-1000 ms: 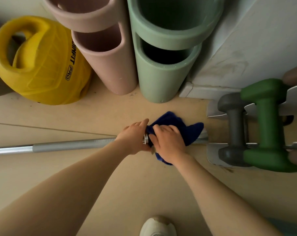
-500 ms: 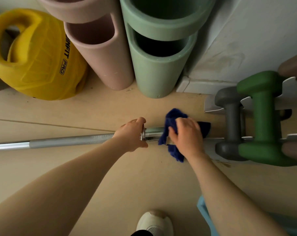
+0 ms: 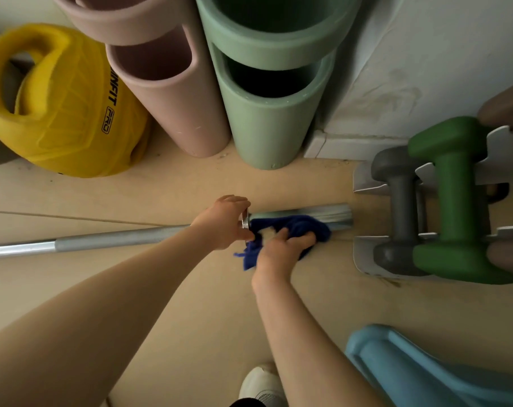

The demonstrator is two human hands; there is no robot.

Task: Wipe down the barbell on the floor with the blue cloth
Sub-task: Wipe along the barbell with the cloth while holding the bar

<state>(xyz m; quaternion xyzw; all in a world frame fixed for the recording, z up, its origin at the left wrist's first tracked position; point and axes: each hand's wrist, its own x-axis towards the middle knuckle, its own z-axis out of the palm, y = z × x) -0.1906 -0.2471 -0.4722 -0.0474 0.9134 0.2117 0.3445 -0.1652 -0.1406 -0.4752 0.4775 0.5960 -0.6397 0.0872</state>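
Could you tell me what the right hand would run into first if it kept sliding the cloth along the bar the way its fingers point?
Probably the grey dumbbell on the rack, just past the barbell end; the right hand grips the blue cloth. Depth is unclear.

Black lettering is showing on the yellow weight ball [image 3: 64,113] at the upper left of the frame, reading "INFIT PRO", its start cut off.

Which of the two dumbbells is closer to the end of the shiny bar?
The grey dumbbell. It sits on the rack just past the barbell tip, while the bigger green dumbbell lies beyond it, farther right.
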